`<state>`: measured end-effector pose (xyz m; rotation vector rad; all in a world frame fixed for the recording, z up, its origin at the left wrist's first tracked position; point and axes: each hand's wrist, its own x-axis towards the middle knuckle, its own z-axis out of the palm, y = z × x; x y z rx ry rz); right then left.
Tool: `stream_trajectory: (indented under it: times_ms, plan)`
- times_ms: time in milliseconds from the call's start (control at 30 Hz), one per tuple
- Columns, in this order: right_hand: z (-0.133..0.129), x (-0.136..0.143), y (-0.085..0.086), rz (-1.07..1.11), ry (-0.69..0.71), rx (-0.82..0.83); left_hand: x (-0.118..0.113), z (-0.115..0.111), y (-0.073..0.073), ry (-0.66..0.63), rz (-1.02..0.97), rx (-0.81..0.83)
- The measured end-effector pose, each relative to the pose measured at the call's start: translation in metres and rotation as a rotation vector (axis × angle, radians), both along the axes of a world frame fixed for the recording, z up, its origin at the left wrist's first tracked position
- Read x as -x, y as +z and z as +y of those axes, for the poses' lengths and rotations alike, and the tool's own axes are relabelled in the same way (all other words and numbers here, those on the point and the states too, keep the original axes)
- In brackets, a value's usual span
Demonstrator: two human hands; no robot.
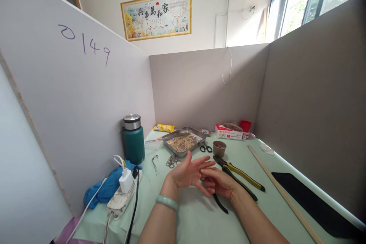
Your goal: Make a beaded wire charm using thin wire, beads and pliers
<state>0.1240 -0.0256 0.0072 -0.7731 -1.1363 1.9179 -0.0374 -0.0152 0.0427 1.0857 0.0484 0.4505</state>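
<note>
My left hand point(184, 171), with a pale green bangle point(166, 202) on its wrist, is palm up with its fingers spread. Curled against it, my right hand point(219, 181) closes on one of the left hand's fingers; anything small between them is hidden. Below the right hand a black curved handle point(220, 204) sticks out, its other end covered. Large pliers with green and yellow handles point(240, 175) lie just beyond the right hand. A small tangle of metal chain point(172, 161) and some thin wires with red bits point(154, 164) rest beyond the left hand.
A metal tray point(197, 146) with gold beads, black scissors point(206, 148) and a brown cup point(219, 148) stand behind. Left are a green bottle point(134, 145) and a power strip point(120, 202); right, a wooden stick point(280, 188) and black mat point(311, 202). Partitions point(208, 87) enclose the table.
</note>
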Motion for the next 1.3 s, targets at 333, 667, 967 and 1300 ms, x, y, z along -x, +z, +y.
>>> stream_trajectory:
  times_ms: [333,667,967,1300]
  plan:
    - [-0.001,-0.007,0.006,-0.217,-0.184,-0.363,0.003,0.005,-0.005,0.185,-0.009,0.029]
    - [0.005,0.008,-0.001,-0.830,-0.533,-1.107,-0.006,0.013,-0.015,0.376,-0.058,0.184]
    - [0.010,0.017,-0.011,-0.930,-0.635,-1.050,-0.019,0.010,-0.015,0.398,0.003,0.140]
    - [0.007,0.003,-0.003,-0.671,-0.359,-0.878,-0.006,0.008,-0.014,0.302,0.039,0.086]
